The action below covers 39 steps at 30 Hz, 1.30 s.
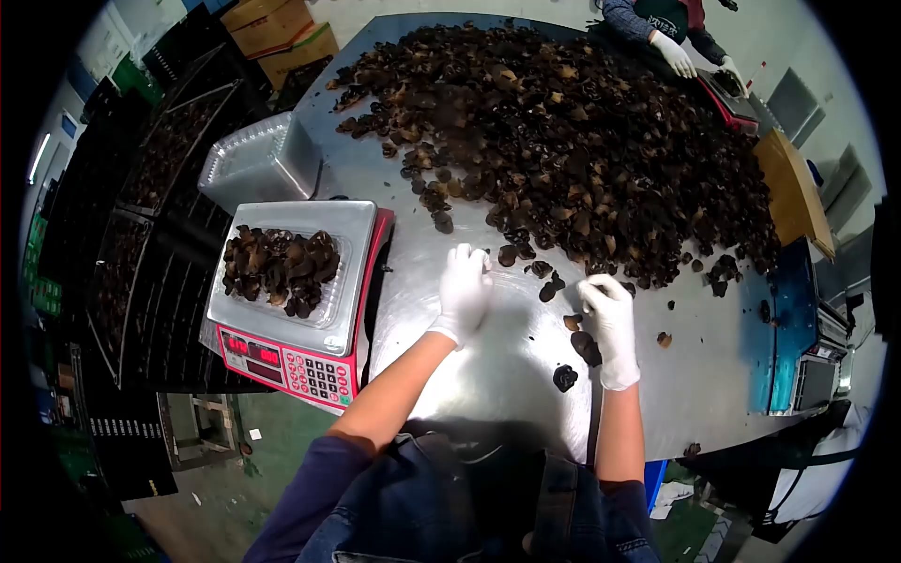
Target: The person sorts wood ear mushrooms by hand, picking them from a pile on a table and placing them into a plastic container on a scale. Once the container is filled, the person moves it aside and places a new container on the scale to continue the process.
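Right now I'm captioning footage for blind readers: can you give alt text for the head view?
Two white-gloved hands, left hand and right hand, pick at dark dried mushrooms heaped on a steel table. At the left, a red scale carries a clear tray of mushrooms; a co-worker's gloved hands work at the far end.

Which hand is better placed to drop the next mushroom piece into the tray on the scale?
Probably the left hand: it sits nearer the tray on the scale; the right hand is farther away.
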Available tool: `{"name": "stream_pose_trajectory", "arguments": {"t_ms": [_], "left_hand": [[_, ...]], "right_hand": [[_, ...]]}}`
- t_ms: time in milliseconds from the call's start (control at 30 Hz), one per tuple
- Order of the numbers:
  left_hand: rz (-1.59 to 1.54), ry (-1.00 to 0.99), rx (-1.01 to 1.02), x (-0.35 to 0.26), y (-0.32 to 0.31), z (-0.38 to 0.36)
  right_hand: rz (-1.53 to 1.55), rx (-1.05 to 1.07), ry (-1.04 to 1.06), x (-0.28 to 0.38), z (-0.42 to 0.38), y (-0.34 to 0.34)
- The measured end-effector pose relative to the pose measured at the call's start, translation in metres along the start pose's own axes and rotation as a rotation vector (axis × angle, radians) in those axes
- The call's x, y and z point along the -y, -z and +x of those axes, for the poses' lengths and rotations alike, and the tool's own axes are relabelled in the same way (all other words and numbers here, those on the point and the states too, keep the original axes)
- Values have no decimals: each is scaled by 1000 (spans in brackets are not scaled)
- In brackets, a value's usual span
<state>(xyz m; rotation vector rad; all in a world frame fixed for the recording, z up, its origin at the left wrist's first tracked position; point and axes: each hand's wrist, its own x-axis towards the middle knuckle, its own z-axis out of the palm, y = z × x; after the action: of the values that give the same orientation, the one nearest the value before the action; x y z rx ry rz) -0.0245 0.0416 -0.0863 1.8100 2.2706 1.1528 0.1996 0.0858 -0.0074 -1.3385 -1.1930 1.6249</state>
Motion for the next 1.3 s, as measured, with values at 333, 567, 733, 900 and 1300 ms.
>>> {"name": "stream_pose_trajectory", "arguments": {"t_ms": [333, 567, 733, 900, 1300], "left_hand": [[-152, 105, 136, -26, 5, 26], [-14, 181, 340, -20, -16, 28], [-277, 61, 167, -33, 34, 10], [-283, 72, 52, -25, 139, 1], [180, 201, -454, 110, 268, -18]], "right_hand": [[-1231, -212, 428, -30, 32, -54], [-969, -284, 457, -51, 21, -33], [-603, -191, 442, -33, 10, -41], [-403, 221, 430, -26, 11, -95], [-747, 523, 1197, 47, -28, -332]]}}
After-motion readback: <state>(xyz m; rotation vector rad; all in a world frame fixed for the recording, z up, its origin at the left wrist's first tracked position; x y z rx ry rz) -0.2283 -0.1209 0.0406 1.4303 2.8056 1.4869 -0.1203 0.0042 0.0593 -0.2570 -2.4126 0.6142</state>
